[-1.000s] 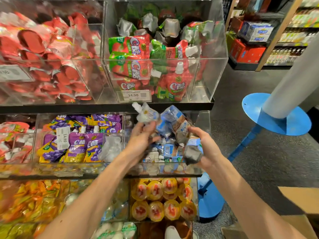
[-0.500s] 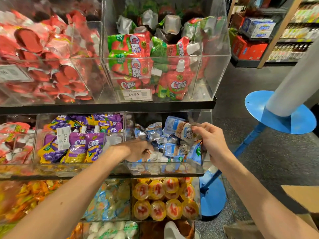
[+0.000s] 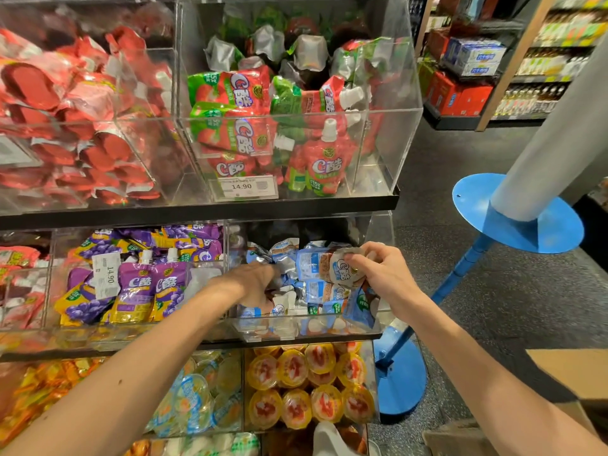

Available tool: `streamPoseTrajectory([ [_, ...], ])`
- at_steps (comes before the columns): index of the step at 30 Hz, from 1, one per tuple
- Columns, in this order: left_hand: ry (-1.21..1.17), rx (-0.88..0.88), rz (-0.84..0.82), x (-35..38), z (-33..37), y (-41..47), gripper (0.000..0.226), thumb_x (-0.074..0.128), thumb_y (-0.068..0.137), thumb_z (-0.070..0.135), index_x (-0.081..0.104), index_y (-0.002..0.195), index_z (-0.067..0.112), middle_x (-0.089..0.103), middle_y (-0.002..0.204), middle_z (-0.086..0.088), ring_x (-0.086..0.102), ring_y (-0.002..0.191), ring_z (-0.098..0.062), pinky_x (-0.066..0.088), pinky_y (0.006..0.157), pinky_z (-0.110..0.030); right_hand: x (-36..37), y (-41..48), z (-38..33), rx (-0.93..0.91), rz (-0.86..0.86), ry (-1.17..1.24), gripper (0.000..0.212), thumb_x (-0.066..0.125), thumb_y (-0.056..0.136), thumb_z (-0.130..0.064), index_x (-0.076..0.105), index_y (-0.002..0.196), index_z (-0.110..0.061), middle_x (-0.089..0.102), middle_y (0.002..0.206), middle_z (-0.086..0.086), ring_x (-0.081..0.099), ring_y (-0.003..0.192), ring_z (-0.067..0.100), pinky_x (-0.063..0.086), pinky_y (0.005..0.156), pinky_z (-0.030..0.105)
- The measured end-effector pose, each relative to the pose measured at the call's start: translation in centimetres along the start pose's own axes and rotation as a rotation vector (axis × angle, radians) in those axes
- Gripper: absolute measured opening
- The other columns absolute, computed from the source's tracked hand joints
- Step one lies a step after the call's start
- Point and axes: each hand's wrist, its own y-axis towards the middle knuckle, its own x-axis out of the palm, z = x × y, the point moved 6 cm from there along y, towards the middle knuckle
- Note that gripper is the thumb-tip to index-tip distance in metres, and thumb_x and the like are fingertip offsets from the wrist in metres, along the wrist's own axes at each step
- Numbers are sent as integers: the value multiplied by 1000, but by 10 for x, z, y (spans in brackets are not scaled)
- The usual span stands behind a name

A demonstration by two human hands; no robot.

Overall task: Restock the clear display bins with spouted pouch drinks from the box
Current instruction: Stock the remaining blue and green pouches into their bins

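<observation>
Shelving [image 3: 197,212] fills my view, with two clear bins on the top tier and three that I can make out on the middle one. The bin that matters is the middle tier's right-hand one, the blue-pouch bin [image 3: 383,232], set under the strawberry-pouch bin [image 3: 388,143] and just beside the grape-pouch bin [image 3: 59,291]. One cardboard box [image 3: 566,373] sits low on my right, well apart from the bins, so my right arm is the nearer one for the next fetch. Inside the blue-pouch bin lie the blue-and-white spouted pouches [image 3: 325,297], jumbled and overlapping. I count at least six, but no exact figure is possible. One pouch [image 3: 324,264] lies on top of the heap, its long axis running across the bin from left to right and its printed face towards me. My right hand [image 3: 383,274] pinches its right end between thumb and fingertips, so the rest of the pouch stretches leftward from my grip, towards my other hand. My left hand [image 3: 255,284] reaches into the bin's left half, fingers sunk among the pouches. I cannot tell whether it grips one or only presses them down.
</observation>
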Motion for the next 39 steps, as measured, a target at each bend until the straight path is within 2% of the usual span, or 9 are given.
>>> streamPoseTrajectory([
  [3, -362, 138, 64, -16, -1, 1, 92, 85, 76, 33, 33, 151, 35, 55, 137, 6, 54, 122, -13, 44, 106, -37, 2, 2, -1, -14, -27, -36, 31, 69, 90, -29, 60, 86, 0, 70, 88, 10, 71, 83, 18, 55, 61, 28],
  [6, -605, 308, 131, -29, 25, -1, 72, 77, 80, 48, 44, 142, 42, 50, 140, 15, 49, 127, -4, 43, 105, -33, 7, 4, -6, -43, -75, -106, 16, 69, 90, -30, 66, 87, -15, 66, 87, 3, 68, 86, 15, 57, 68, 29],
  [10, -407, 312, 238, -28, 44, 10, 46, 63, 92, 49, 56, 134, 31, 51, 126, 6, 47, 122, -15, 40, 97, -32, 7, 12, -9, -99, -36, -189, 11, 71, 88, -34, 69, 90, -23, 65, 88, -2, 66, 89, 15, 59, 76, 35],
  [15, -182, 253, 100, 11, 50, 34, 28, 68, 92, 39, 65, 101, 13, 66, 103, -10, 61, 96, -30, 49, 81, -40, -22, 21, -17, -175, 200, -188, 24, 72, 86, -46, 74, 91, -23, 65, 87, -5, 64, 85, 11, 57, 74, 35],
  [19, -106, 239, 82, 32, 56, 46, 47, 64, 93, 45, 57, 132, 19, 61, 129, -7, 55, 119, -28, 44, 100, -45, -24, 20, -15, -167, 209, -217, 28, 71, 86, -50, 73, 88, -23, 65, 84, -6, 64, 84, 12, 56, 73, 35],
  [25, 214, 263, 127, 34, 69, 50, 35, 67, 92, 40, 65, 116, 14, 62, 120, -10, 39, 134, -33, 27, 114, -52, -22, 16, -10, -157, 201, -201, 37, 69, 85, -53, 72, 96, -18, 69, 91, 0, 66, 88, 15, 58, 77, 36],
  [27, 146, 300, 147, 23, 70, 41, 41, 69, 89, 41, 65, 122, 16, 56, 125, -10, 44, 128, -30, 37, 107, -47, -22, 15, -9, -139, 198, -185, 40, 69, 85, -54, 72, 101, -17, 70, 95, 2, 66, 90, 16, 59, 81, 39],
  [32, -678, 355, 120, -42, 75, 6, 39, 48, 101, 46, 63, 125, 19, 69, 114, 3, 66, 96, -14, 50, 79, -23, -21, 14, -18, -138, 218, -83, 48, 69, 86, -52, 68, 115, -14, 69, 104, 3, 65, 97, 15, 57, 85, 36],
  [39, -475, 373, 309, -63, 63, 1, 32, 69, 92, 32, 62, 123, 27, 62, 86, 11, 58, 74, -7, 42, 66, -25, 4, 25, -35, -84, -3, 125, 31, 76, 85, -35, 64, 106, -15, 68, 96, -4, 66, 92, 10, 55, 80, 26],
])
